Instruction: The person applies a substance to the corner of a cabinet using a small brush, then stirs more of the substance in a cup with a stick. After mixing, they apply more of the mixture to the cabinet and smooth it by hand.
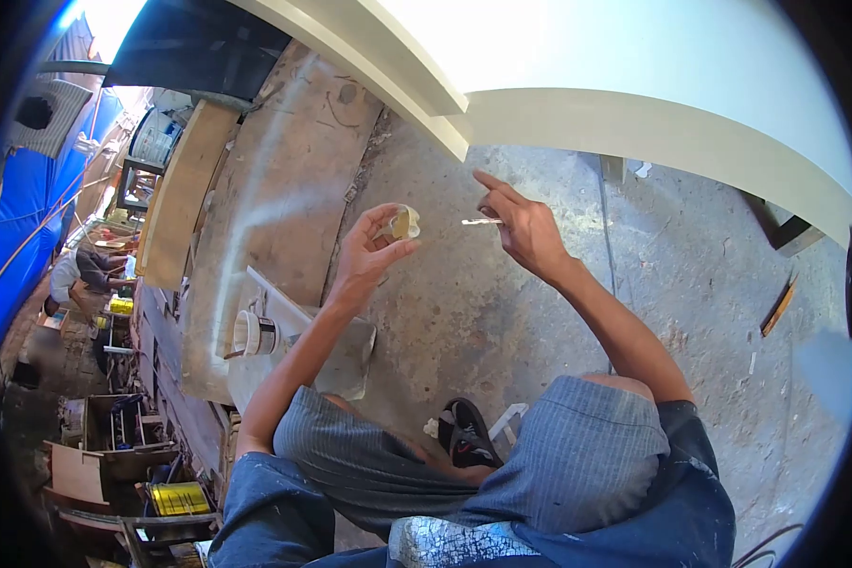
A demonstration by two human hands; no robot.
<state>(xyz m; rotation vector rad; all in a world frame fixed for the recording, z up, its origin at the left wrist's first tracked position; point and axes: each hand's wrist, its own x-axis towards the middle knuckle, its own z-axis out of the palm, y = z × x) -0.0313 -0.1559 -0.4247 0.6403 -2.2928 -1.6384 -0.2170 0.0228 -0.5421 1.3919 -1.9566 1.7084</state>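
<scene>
My left hand (374, 251) holds a small, round, pale container (405, 223) with yellowish matter in it, gripped between thumb and fingers. To its right, my right hand (530, 227) pinches a thin, light-coloured stick or blade (481, 221) that points left toward the container, without touching it. The index finger of that hand is stretched out. Just above my right hand lies the lower corner of a large cream-white panel with a raised edge (634, 123).
A white bucket (254, 333) stands beside my left forearm. A wooden strip (778, 308) lies on the concrete floor (445, 312) at right. Boards (187, 194), a blue tarp (33, 232) and another person (80, 270) are at far left.
</scene>
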